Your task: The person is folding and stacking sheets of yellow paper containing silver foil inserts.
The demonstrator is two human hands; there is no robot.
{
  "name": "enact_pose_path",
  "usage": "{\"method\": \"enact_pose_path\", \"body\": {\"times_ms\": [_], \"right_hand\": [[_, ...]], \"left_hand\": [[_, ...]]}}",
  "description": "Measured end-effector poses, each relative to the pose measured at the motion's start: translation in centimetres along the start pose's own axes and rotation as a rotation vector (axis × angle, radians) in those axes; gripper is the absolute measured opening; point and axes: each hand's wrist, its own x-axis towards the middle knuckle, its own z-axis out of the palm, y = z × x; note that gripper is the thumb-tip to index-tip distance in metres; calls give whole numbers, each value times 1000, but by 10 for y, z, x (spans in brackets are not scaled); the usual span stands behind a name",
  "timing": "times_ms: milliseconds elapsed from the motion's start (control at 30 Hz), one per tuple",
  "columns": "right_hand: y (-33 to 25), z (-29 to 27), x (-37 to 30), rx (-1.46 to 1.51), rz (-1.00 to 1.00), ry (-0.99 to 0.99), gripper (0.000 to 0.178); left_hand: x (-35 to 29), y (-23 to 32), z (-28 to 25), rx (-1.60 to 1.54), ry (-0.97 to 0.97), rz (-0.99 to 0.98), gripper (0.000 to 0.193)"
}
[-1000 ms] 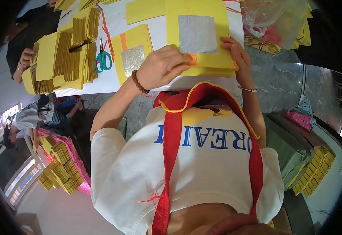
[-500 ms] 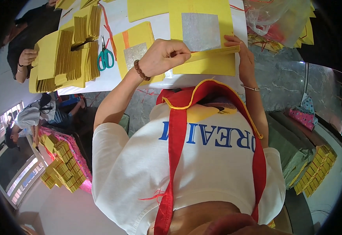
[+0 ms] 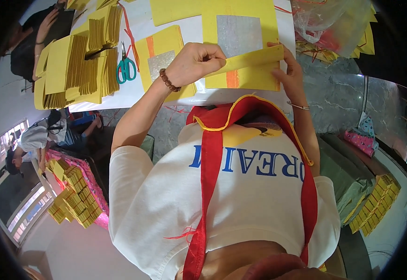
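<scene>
- Pinching one end of a long yellow paper strip [image 3: 257, 59], the person's left hand [image 3: 193, 63] has its thumb and fingers pressed together.
- The right hand [image 3: 293, 70] is by the other end, its thumb and fingers spread apart. Having a hand at each end seems to help the strip stay straight.
- The strip slants over a yellow paper stack [image 3: 264, 82], near the edge of the white table [image 3: 125, 94], likely so both arms reach easily.
- The stack's top shows a shiny silver square [image 3: 238, 32], like foil, and a dull orange band [image 3: 233, 80].
- A smaller yellow sheet [image 3: 166, 38] lies beside it, partly hidden by the left wrist.
- Teal-handled scissors [image 3: 126, 71] point away from the person, maybe for easy grabbing. Thin red string [image 3: 129, 31] curls close by.
- Farther left, I see folded yellow paper bundles [image 3: 56, 70], thick and ridged like fans, perhaps bunched to save room.
</scene>
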Motion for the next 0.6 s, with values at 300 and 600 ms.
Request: {"method": "enact_pose_path", "body": {"times_ms": [300, 600], "right_hand": [[-3, 4, 3, 104, 241, 71, 37], [-32, 2, 5, -546, -249, 88, 30]], "left_hand": [[-11, 7, -14, 616, 78, 523, 66], [-26, 2, 9, 1041, 360, 589, 51]]}}
